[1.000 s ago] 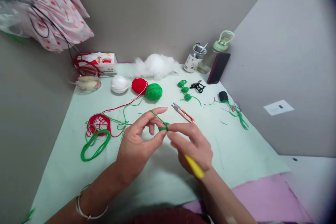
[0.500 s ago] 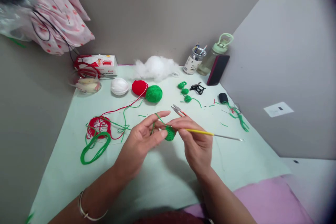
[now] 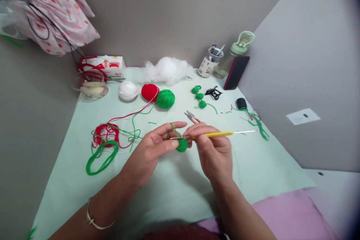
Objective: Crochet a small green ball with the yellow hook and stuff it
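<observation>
A small round green crochet piece [image 3: 182, 145] is pinched between the thumb and fingers of my left hand [image 3: 153, 150]. Green yarn runs up from it over my raised left index finger. My right hand [image 3: 213, 150] grips a crochet hook with a yellow handle [image 3: 219, 134]. The hook's thin metal tip crosses just above the green piece and reaches my left thumb; whether it passes through a stitch I cannot tell. Behind the fingers lie small scissors with orange-red handles [image 3: 193, 117], partly hidden by my right hand.
Balls of white [image 3: 128, 91], red [image 3: 150, 93] and green yarn [image 3: 165, 99] stand behind my hands. Tangled red yarn [image 3: 105, 135] and a green loop [image 3: 101, 159] lie left. White stuffing [image 3: 168, 70], a pen cup [image 3: 210, 62], a bottle [image 3: 232, 58] and a phone [image 3: 237, 72] line the back.
My right hand has shifted slightly right, and the hook now lies more level, its tip showing left of the green piece. The green piece has turned a little in my left fingers.
</observation>
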A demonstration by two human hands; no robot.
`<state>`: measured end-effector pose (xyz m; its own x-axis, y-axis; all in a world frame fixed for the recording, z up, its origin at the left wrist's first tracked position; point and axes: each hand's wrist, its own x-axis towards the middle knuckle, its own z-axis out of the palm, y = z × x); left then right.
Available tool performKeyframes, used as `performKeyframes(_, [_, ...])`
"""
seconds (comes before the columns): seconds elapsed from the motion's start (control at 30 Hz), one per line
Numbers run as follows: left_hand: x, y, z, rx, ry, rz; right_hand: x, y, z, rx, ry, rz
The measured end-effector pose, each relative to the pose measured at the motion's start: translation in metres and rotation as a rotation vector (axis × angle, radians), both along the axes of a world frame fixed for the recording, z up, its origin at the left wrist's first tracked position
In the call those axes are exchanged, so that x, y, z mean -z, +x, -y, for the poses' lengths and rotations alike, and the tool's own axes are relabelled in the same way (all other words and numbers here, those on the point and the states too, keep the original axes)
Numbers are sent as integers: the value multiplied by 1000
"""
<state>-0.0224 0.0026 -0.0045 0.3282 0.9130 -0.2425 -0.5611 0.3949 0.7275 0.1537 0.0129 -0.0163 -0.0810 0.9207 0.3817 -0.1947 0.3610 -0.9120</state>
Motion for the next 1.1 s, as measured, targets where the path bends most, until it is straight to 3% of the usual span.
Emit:
performKeyframes(0.1, [2,2,3,27,86,-82,4,0,1,-24,-53,34])
performKeyframes(0.37, [2,-3,4,13,145,-212,-3,2,-3,-118,-254,-209])
performKeyframes(0.83, [-6,-2,6,-58,230,-434,-1,7,6,-77,-74,-26])
performKeyframes(1.1, [-7,2,8,-233,423,-728,-3,2,11,24,86,111])
